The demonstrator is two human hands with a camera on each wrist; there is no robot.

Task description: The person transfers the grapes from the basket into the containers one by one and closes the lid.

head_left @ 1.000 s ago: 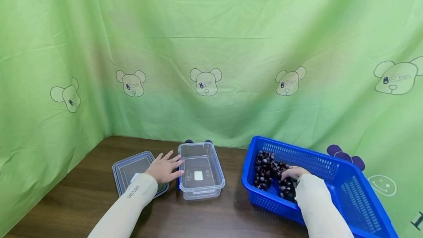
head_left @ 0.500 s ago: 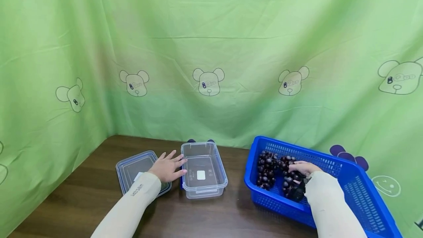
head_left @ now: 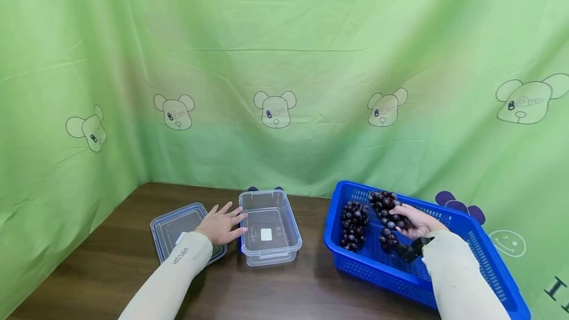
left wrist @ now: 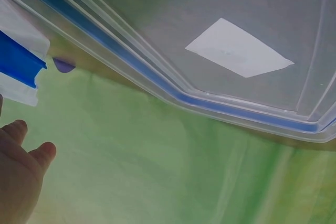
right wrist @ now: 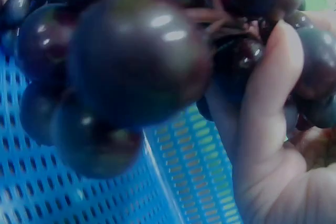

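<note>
My right hand grips a bunch of dark grapes by its stem, over the blue basket. In the right wrist view, the thumb and fingers curl in among the grapes, with the basket's slotted wall behind. A second bunch of grapes lies at the basket's left end. My left hand, fingers spread straight, touches the left rim of the clear plastic food container. The left wrist view shows only part of that hand, near a blue-sealed clear lid.
The container's lid lies on the brown wooden table, partly under my left hand and forearm. A green printed cloth hangs behind and at the left of the table. A black wrist camera sits on my right wrist.
My right hand has moved slightly right and lifted a bunch of grapes off the basket's bottom, apart from the other bunch. The left hand stays beside the container.
</note>
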